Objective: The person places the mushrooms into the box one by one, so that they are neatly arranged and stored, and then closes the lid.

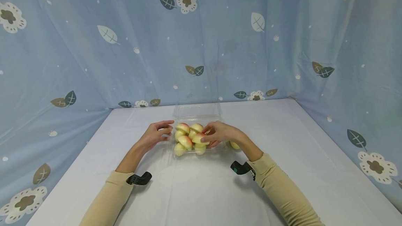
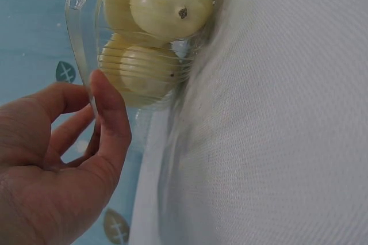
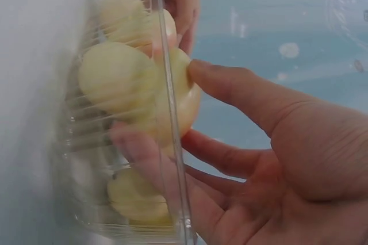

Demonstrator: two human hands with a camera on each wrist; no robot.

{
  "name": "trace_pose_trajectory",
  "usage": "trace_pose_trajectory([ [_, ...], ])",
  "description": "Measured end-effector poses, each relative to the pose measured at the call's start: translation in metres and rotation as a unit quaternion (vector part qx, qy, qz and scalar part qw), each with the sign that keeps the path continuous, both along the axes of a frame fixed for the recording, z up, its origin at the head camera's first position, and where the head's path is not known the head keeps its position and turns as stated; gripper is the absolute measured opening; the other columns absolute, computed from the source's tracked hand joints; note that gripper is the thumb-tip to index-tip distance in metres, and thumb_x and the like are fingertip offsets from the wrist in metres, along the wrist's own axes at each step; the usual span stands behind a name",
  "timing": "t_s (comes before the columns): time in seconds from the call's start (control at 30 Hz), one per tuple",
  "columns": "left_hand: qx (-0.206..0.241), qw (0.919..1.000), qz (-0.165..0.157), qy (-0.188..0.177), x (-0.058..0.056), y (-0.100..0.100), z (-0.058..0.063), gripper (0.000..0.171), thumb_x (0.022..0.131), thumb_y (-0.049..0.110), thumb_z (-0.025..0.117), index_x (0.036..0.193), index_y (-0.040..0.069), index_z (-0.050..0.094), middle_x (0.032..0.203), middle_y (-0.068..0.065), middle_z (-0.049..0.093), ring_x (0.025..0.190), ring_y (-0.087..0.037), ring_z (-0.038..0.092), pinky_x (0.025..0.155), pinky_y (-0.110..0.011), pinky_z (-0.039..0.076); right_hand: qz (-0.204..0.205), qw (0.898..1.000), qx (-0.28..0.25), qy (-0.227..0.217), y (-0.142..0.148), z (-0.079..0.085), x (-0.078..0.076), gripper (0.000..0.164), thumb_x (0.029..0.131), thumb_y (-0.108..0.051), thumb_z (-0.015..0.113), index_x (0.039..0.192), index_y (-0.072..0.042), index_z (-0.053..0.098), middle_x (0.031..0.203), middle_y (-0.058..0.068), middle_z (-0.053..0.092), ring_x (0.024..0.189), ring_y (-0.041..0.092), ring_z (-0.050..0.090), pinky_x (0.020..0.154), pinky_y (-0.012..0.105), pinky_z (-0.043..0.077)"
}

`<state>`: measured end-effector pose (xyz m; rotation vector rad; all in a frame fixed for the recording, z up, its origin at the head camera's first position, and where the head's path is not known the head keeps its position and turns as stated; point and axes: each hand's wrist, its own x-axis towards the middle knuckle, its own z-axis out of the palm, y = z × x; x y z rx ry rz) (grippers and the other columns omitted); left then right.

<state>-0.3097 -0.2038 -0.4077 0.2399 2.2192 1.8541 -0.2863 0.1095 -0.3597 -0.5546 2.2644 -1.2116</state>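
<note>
A clear plastic clamshell box (image 1: 188, 151) holds several round, apple-like fruits (image 1: 185, 142), pale yellow with a red blush. My right hand (image 1: 220, 132) reaches over its right side and holds one fruit (image 1: 199, 138) on top of the pile. In the right wrist view the thumb presses that fruit (image 3: 184, 101) from above the rim, while other fingers show through the clear wall below it. My left hand (image 1: 156, 134) is at the box's left side, fingers loosely bent. In the left wrist view its thumb and fingers lie right at the rim (image 2: 77, 32).
The box's clear lid (image 1: 197, 110) stands open behind it, toward the curtain. Another yellow fruit (image 1: 235, 145) lies on the white tablecloth (image 1: 201, 191) just right of the box, partly hidden by the right wrist. A blue patterned curtain (image 1: 201, 44) encloses the table's back and sides.
</note>
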Motion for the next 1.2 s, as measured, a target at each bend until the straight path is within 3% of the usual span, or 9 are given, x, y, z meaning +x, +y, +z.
trace_pose_trajectory([
  [0.37,-0.002,1.0,0.001,-0.002,0.001,0.0,-0.001,0.047,0.1,0.017,0.059,0.145,0.008,0.048,0.126,-0.016,0.053,0.095,-0.018,0.062,0.075,-0.025,0.058,0.01,1.0,0.011,0.017,0.0,-0.001,-0.002,0.048,0.092,-0.024,0.071,0.13,0.0,0.057,0.115,0.016,0.066,0.087,0.026,0.073,0.08,0.04,0.061],
  [0.67,-0.003,1.0,0.003,0.0,0.0,0.0,-0.001,0.047,0.1,0.018,0.059,0.145,0.009,0.048,0.127,-0.016,0.053,0.092,-0.016,0.062,0.075,-0.025,0.058,-0.01,1.0,0.015,0.015,0.004,0.004,-0.002,0.039,0.091,-0.024,0.072,0.123,-0.003,0.064,0.114,0.011,0.068,0.09,0.027,0.073,0.083,0.04,0.06],
  [1.03,-0.001,1.0,0.003,-0.001,0.0,0.0,-0.001,0.048,0.1,0.018,0.059,0.145,0.009,0.048,0.127,-0.016,0.052,0.094,-0.017,0.062,0.075,-0.024,0.058,-0.01,1.0,0.01,0.027,0.012,0.01,-0.001,0.048,0.092,-0.023,0.07,0.129,0.005,0.06,0.121,0.016,0.067,0.091,0.028,0.072,0.085,0.042,0.059],
  [1.2,0.001,1.0,0.001,-0.001,0.0,0.0,0.0,0.047,0.1,0.017,0.059,0.145,0.008,0.048,0.125,-0.014,0.053,0.092,-0.016,0.061,0.074,-0.024,0.058,-0.017,0.999,0.013,0.032,0.015,0.012,-0.002,0.044,0.093,-0.023,0.068,0.129,0.002,0.062,0.123,0.016,0.066,0.092,0.029,0.072,0.084,0.043,0.059],
])
